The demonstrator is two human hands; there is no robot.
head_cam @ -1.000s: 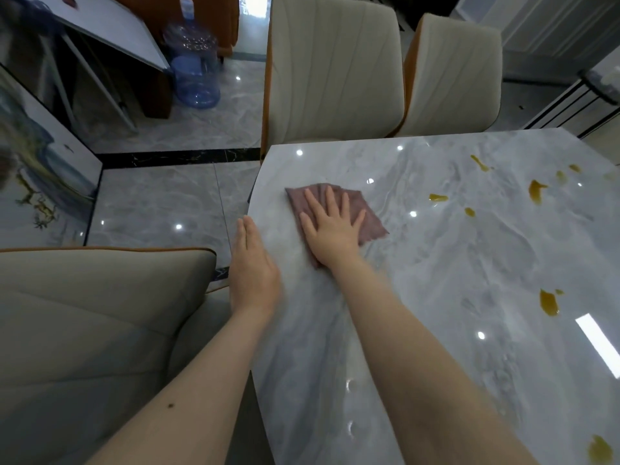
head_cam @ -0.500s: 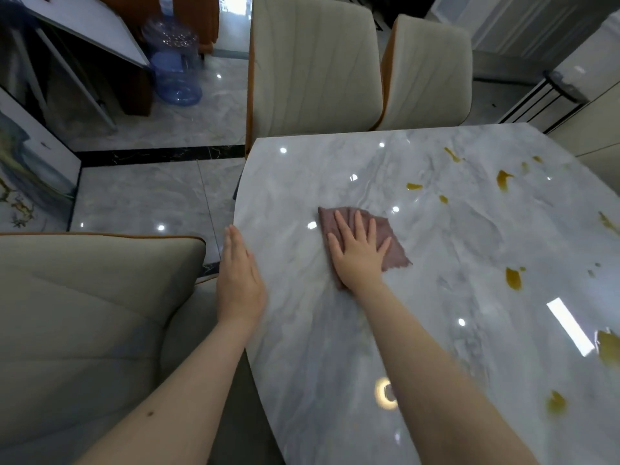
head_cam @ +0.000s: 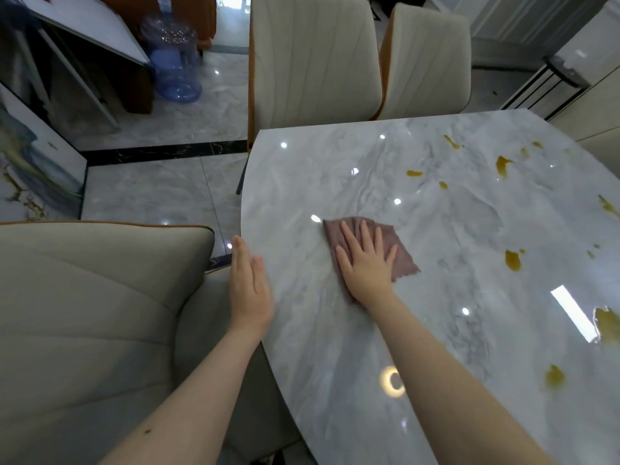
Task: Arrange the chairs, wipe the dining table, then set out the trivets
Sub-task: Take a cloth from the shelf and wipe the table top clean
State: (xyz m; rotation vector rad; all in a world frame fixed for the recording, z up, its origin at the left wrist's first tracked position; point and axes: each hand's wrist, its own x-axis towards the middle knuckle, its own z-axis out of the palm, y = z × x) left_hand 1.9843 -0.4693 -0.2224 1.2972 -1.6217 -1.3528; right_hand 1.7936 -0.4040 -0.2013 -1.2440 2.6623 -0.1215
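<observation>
Right hand (head_cam: 367, 263) flat on cloth (head_cam: 402, 260); left hand (head_cam: 250, 286) flat on table edge (head_cam: 265, 330)

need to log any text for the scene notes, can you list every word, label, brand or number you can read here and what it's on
None: no readable text shows anywhere in this view.
water jug: no label legible, too blurred to tell.
painted panel: artwork only, no words seen.
dining table, cloth and chairs: no print or marks; the yellow-brown patches on the table are spills, not writing.
</observation>
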